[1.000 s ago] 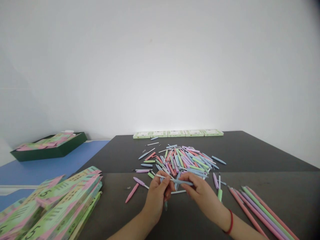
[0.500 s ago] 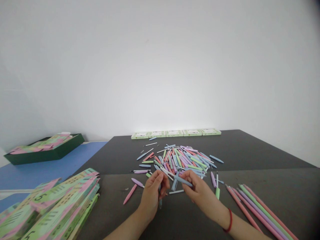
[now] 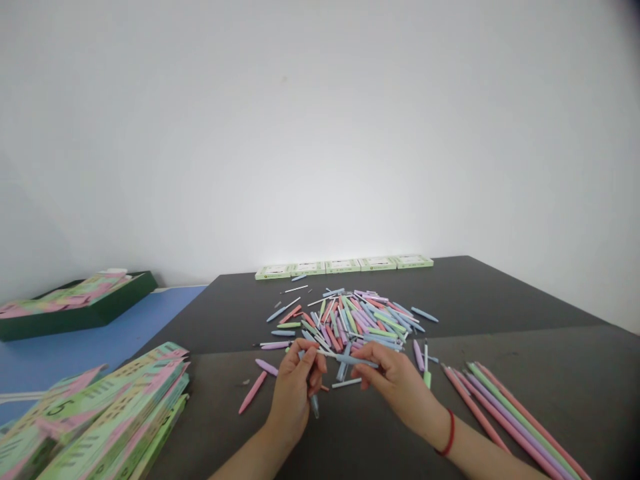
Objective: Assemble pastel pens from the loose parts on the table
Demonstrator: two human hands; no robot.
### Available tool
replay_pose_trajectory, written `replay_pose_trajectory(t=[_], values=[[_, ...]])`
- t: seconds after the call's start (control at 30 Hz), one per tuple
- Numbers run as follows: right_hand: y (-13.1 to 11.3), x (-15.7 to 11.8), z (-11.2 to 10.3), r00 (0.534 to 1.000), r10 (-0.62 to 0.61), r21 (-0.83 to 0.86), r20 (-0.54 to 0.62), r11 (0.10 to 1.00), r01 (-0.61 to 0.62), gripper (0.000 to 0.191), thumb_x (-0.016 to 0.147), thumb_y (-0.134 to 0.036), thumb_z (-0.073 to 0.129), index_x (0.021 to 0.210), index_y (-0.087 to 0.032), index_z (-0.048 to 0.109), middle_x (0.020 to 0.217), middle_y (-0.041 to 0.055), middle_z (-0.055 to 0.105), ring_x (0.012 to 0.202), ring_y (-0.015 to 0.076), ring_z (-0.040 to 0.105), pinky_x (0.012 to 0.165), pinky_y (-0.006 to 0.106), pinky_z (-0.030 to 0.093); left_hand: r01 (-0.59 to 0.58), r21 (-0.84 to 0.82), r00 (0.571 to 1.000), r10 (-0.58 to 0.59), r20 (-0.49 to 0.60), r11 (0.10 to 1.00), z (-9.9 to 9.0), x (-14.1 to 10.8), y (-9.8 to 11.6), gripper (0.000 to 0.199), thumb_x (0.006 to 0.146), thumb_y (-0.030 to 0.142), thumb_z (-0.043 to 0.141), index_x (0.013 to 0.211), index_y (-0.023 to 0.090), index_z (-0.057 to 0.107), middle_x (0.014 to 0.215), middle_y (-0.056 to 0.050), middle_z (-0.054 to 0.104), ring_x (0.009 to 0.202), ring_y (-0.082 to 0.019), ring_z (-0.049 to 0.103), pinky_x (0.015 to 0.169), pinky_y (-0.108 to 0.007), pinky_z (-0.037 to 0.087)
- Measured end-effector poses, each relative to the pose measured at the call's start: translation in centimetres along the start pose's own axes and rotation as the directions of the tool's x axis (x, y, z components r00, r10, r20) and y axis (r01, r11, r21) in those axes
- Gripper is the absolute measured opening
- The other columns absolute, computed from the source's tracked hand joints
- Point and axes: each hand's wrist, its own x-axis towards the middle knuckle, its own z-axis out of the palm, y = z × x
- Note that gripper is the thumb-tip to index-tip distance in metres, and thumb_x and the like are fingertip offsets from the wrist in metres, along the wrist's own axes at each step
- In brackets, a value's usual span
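My right hand (image 3: 393, 377) is closed round a light blue pen barrel (image 3: 363, 362), held nearly level. A thin white refill (image 3: 327, 353) sticks out of the barrel's left end and reaches the fingertips of my left hand (image 3: 294, 387). Those fingers are pinched on the refill. From under the same hand pokes a grey-blue pen part with a clear tip (image 3: 315, 405), partly hidden by the palm. Just beyond both hands spreads a heap of pastel pen parts (image 3: 360, 317). A white refill (image 3: 346, 383) lies on the dark table (image 3: 380, 440) between them.
Flat boxes (image 3: 343, 266) line the table's far edge. Several long joined pens (image 3: 520, 413) lie at the right. Stacked printed cartons (image 3: 120, 407) stand at the near left, with a green tray (image 3: 110, 303) of cartons behind. A pink barrel (image 3: 253, 393) lies left of my left hand.
The blue barrel has swung closer to level, and its refill now meets my left fingertips. The grey-blue part under my left hand shows more clearly. The whole view has shifted slightly.
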Motion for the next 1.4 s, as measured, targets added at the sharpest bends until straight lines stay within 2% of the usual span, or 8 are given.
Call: replay_pose_trajectory(t=[0.17, 0.43, 0.6, 0.8, 1.03, 1.2, 1.3, 1.4], values=[[-0.2, 0.0, -0.2, 1.0, -0.021, 0.003, -0.012, 1.0, 0.021, 0.014, 0.085, -0.021, 0.053, 0.076, -0.019, 0.063, 0.061, -0.003, 0.062, 0.057, 0.013, 0.058, 0.058, 0.023, 0.043, 0.004, -0.002, 1.0, -0.004, 0.021, 1.0, 0.3, -0.6, 0.2, 0.021, 0.078, 0.03, 0.064, 0.077, 0.018, 0.047, 0.055, 0.006, 0.054, 0.04, -0.003, 0.028, 0.035, -0.01, 0.021], [-0.9, -0.3, 0.9, 0.997, -0.031, 0.324, -0.073, 0.945, 0.053, 0.01, 0.081, -0.022, 0.058, 0.09, -0.02, 0.059, 0.071, -0.0008, 0.065, 0.065, 0.0141, 0.063, 0.061, 0.024, 0.049, 0.125, -0.107, 0.987, -0.113, 0.111, 0.986, 0.3, -0.3, 0.4, 0.022, 0.076, 0.03, 0.068, 0.074, 0.017, 0.049, 0.057, 0.005, 0.055, 0.038, -0.002, 0.025, 0.033, -0.008, 0.021], [-2.2, -0.8, 0.7, 0.965, -0.227, 0.029, -0.128, 0.972, 0.233, 0.008, 0.082, -0.02, 0.059, 0.088, -0.019, 0.063, 0.073, 0.0001, 0.063, 0.064, 0.0125, 0.056, 0.06, 0.022, 0.042, 0.219, -0.125, 0.97, -0.202, 0.133, 0.968, 0.0, -0.3, 0.8, 0.023, 0.071, 0.027, 0.073, 0.077, 0.016, 0.054, 0.055, 0.007, 0.049, 0.037, 0.0, 0.023, 0.033, -0.008, 0.022], [-3.0, -1.1, 0.7, 0.885, -0.463, -0.173, -0.038, 0.876, 0.451, 0.013, 0.085, -0.021, 0.055, 0.097, -0.02, 0.061, 0.077, 0.001, 0.065, 0.067, 0.0125, 0.058, 0.065, 0.021, 0.041, 0.319, -0.094, 0.941, -0.303, 0.154, 0.943, -0.4, -0.5, 0.9, 0.025, 0.067, 0.029, 0.077, 0.075, 0.015, 0.058, 0.05, 0.009, 0.039, 0.037, 0.0, 0.023, 0.033, -0.008, 0.026], [-3.5, -1.1, 0.9, 0.842, -0.537, -0.296, 0.046, 0.798, 0.525, 0.013, 0.087, -0.023, 0.05, 0.099, -0.021, 0.055, 0.088, 0.0031, 0.067, 0.076, 0.0149, 0.061, 0.068, 0.022, 0.041, 0.345, -0.041, 0.938, -0.344, 0.035, 0.938, -0.5, -0.8, 1.1, 0.025, 0.062, 0.029, 0.078, 0.075, 0.017, 0.06, 0.05, 0.008, 0.04, 0.036, -0.002, 0.03, 0.033, -0.01, 0.028], [-3.9, -1.1, 0.6, 0.888, -0.46, -0.234, -0.026, 0.866, 0.442, 0.012, 0.082, -0.02, 0.054, 0.094, -0.021, 0.056, 0.079, 0.0011, 0.064, 0.07, 0.0139, 0.058, 0.064, 0.022, 0.04, 0.278, 0.078, 0.952, -0.285, 0.111, 0.957, -0.6, -0.7, 1.8, 0.026, 0.062, 0.032, 0.079, 0.074, 0.017, 0.062, 0.05, 0.008, 0.044, 0.037, -0.002, 0.03, 0.036, -0.011, 0.028], [-3.6, -0.8, 0.3, 0.957, -0.272, -0.086, -0.099, 0.961, 0.264, 0.006, 0.079, -0.017, 0.055, 0.085, -0.02, 0.057, 0.068, -0.0021, 0.06, 0.06, 0.0113, 0.054, 0.056, 0.02, 0.038, 0.183, 0.193, 0.973, -0.205, 0.103, 0.964, -0.9, -0.5, 2.1, 0.027, 0.065, 0.037, 0.077, 0.072, 0.017, 0.062, 0.047, 0.007, 0.045, 0.036, -0.001, 0.026, 0.036, -0.011, 0.022], [-2.8, -0.4, 0.3, 0.994, -0.084, 0.172, -0.067, 0.981, 0.095, 0.008, 0.079, -0.014, 0.054, 0.084, -0.019, 0.057, 0.068, -0.0024, 0.061, 0.059, 0.0109, 0.056, 0.054, 0.019, 0.04, 0.061, 0.373, 0.988, -0.11, 0.111, 0.926, -1.1, -0.2, 2.3, 0.026, 0.066, 0.038, 0.076, 0.073, 0.016, 0.065, 0.047, 0.006, 0.046, 0.037, -0.002, 0.027, 0.037, -0.013, 0.02]])
